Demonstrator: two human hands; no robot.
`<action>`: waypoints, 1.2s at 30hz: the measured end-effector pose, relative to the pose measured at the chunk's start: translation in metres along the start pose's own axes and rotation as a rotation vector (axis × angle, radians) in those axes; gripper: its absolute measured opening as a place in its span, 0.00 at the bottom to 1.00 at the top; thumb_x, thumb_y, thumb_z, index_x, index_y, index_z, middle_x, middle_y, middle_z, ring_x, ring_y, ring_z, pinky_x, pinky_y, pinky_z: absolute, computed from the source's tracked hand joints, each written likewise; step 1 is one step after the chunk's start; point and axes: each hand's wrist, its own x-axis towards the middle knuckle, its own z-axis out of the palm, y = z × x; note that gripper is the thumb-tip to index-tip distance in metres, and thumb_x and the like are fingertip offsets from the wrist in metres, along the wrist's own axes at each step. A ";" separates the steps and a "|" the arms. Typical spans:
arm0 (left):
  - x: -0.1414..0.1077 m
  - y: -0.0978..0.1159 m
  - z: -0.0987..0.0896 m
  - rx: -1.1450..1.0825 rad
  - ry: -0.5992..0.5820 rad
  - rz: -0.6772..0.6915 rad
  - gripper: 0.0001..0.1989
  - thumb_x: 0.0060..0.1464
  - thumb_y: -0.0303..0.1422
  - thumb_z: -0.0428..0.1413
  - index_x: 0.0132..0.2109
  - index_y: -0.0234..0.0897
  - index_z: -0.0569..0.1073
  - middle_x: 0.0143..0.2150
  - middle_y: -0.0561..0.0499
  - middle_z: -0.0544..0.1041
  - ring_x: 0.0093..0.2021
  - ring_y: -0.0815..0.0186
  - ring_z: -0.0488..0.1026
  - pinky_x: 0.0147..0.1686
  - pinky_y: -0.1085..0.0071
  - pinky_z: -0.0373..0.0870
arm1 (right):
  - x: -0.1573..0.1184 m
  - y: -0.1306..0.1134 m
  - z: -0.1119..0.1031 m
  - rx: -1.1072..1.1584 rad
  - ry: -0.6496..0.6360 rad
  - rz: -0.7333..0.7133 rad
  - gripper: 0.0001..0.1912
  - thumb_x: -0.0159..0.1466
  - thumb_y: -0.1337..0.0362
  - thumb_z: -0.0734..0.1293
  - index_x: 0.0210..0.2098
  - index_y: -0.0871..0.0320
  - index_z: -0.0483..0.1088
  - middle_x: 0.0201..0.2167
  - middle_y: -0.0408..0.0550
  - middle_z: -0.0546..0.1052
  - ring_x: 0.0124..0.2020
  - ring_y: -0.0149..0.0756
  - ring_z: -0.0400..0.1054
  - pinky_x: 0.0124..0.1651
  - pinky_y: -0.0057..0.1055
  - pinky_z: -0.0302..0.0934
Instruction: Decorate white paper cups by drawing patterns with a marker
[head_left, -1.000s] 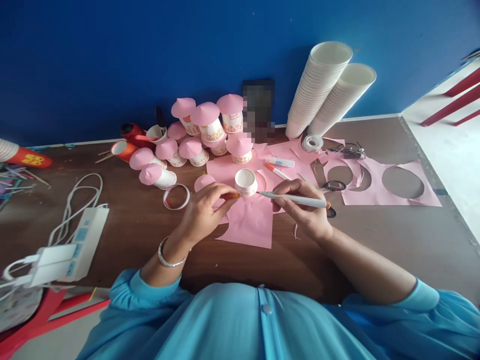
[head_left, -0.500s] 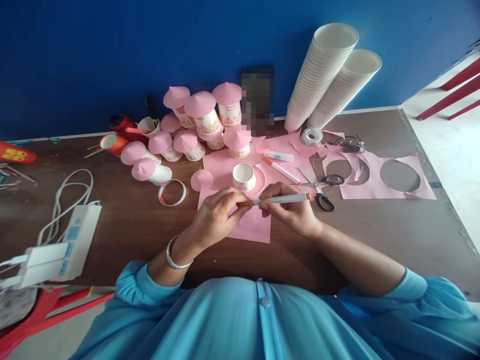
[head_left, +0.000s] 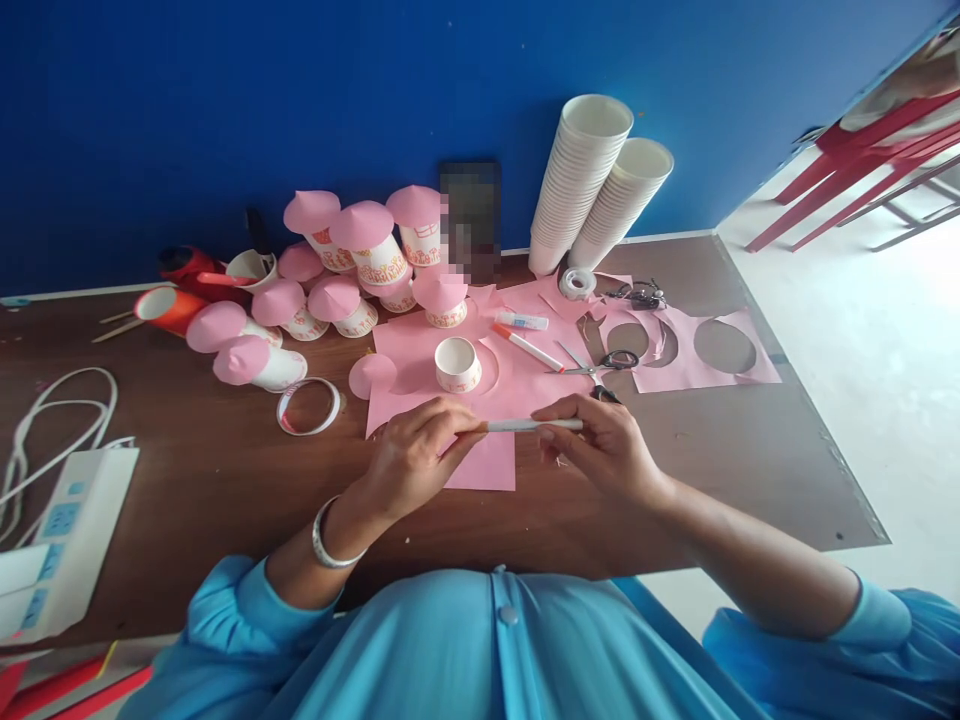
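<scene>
1. Left hand (head_left: 420,455): fingers curled, thumb and forefinger pinched on the left end of the white pen (head_left: 534,425). It looks like the cap end, but the tip is hidden under the fingertips, so I can't tell whether the cap is on.
2. Right hand (head_left: 604,445): thumb and fingers pinched round the pen barrel at its right end, palm down, knuckles toward the camera.
3. Pen position: horizontal between both hands, held just above the near edge of the pink paper sheet (head_left: 480,465), in front of the torso.
4. Handling judgement, pen: light, rigid, smooth plastic barrel, so likely a bit slippery. Best grip is a fingertip pinch mid-barrel, not near the tip. Not fragile.
5. Pose: both forearms angle in from the lower corners, wrists low over the wooden table (head_left: 187,470), elbows out. Silver bangle (head_left: 330,535) on the left wrist.
6. Just beyond the hands: small paper cup (head_left: 457,365), upright, open top, standing on the pink sheet. Judged very light and easily crushed or tipped.
7. Right of the cup: orange-capped marker (head_left: 527,348), glue stick (head_left: 523,321), scissors (head_left: 600,365).
8. Left of the cup: pink paper cone (head_left: 371,375), cut cup rim ring (head_left: 308,406).
9. Back row: cluster of pink-capped cups (head_left: 360,265) and two leaning stacks of white paper cups (head_left: 592,185) against the blue wall.
10. Far right: pink sheet with round cut-outs (head_left: 697,350), tape roll (head_left: 577,283). Far left: power strip (head_left: 64,530) with white cable.
</scene>
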 end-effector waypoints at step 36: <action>-0.010 -0.011 -0.008 0.220 -0.067 0.056 0.10 0.60 0.24 0.58 0.49 0.39 0.73 0.44 0.48 0.80 0.43 0.65 0.81 0.46 0.70 0.79 | 0.102 0.035 -0.021 -1.288 -0.025 0.126 0.13 0.67 0.67 0.60 0.45 0.64 0.75 0.45 0.60 0.78 0.42 0.47 0.72 0.34 0.34 0.55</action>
